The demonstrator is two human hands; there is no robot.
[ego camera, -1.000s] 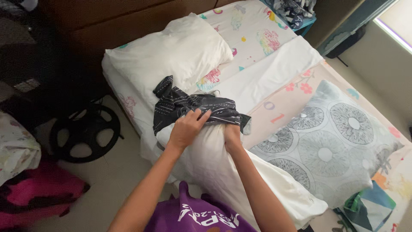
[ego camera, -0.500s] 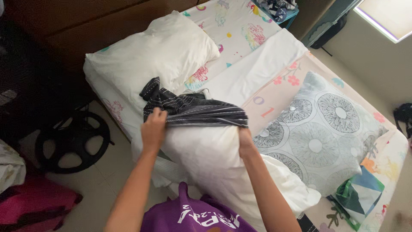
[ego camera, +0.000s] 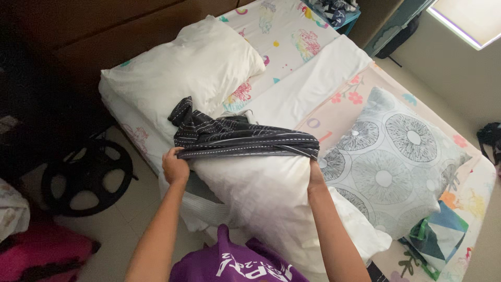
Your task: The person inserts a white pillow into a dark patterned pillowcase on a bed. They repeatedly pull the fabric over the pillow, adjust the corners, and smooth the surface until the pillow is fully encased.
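Observation:
A bare white pillow lies along the near edge of the bed, its far end inside a dark grey pillowcase with thin white dashed stripes. My left hand grips the left corner of the pillowcase opening. My right hand grips the right corner, beside the pillow's side. The opening is stretched wide across the pillow between both hands. The rest of the pillowcase lies bunched beyond the pillow's end.
A large white pillow rests near the brown headboard. A grey pillow with round patterns lies at the right on a colourful patterned sheet. A black round fan and pink cloth are on the floor at left.
My hands have moved apart from the middle of the pillow to its two sides, spreading the pillowcase opening wide and drawing it a little further over the pillow.

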